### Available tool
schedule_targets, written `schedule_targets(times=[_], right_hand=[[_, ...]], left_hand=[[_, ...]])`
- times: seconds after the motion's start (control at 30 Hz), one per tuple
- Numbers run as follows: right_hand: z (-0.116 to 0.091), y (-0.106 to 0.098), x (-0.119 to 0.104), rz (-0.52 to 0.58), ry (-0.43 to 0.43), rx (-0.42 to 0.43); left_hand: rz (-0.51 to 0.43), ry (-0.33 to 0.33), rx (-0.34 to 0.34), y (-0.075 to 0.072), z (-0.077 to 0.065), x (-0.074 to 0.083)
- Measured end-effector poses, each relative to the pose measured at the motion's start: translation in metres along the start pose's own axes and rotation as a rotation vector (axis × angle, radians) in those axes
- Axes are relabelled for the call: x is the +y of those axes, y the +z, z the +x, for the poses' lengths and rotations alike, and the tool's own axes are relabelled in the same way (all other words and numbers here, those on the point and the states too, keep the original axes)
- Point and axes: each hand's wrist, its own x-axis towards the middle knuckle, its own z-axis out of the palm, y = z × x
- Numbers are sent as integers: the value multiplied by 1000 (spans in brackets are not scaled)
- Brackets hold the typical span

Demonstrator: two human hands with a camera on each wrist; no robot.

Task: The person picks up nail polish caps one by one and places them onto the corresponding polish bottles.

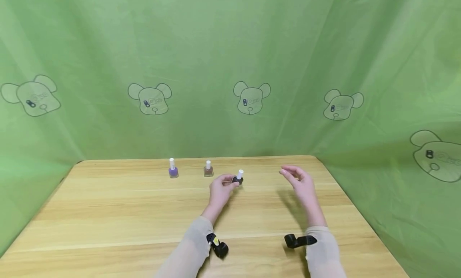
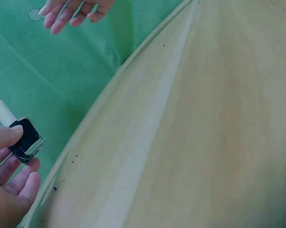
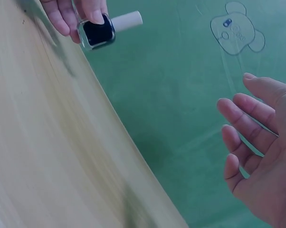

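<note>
A dark nail polish bottle [image 1: 237, 180] with a white cap is pinched between the thumb and fingers of my left hand [image 1: 221, 191]. The left wrist view shows the thumb pressed on the front of the dark bottle [image 2: 28, 142], its cap tilted up to the left. My right hand [image 1: 301, 186] hovers to the right of it over the table, fingers loosely bent and holding nothing. In the right wrist view the right hand [image 3: 264, 147] has its fingers spread apart from the bottle [image 3: 98, 34].
A purple nail polish bottle [image 1: 173, 172] and a brownish-pink one [image 1: 208, 170] stand upright near the back of the wooden table [image 1: 126, 214]. A green curtain [image 1: 201, 49] printed with bear heads hangs behind and along both sides.
</note>
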Motion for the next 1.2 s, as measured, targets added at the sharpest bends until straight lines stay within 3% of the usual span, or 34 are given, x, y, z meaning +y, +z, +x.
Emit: schedule_targets(times=[0.33, 0.63, 1.2], right_hand=[[1, -14, 15, 66, 34, 3], [0, -29, 23, -13, 95, 34], [-5, -45, 33, -18, 141, 58]], left_hand=[[-11, -52, 26, 7, 11, -7], [33, -8, 60, 16, 28, -17], [133, 44, 0, 22, 51, -21]])
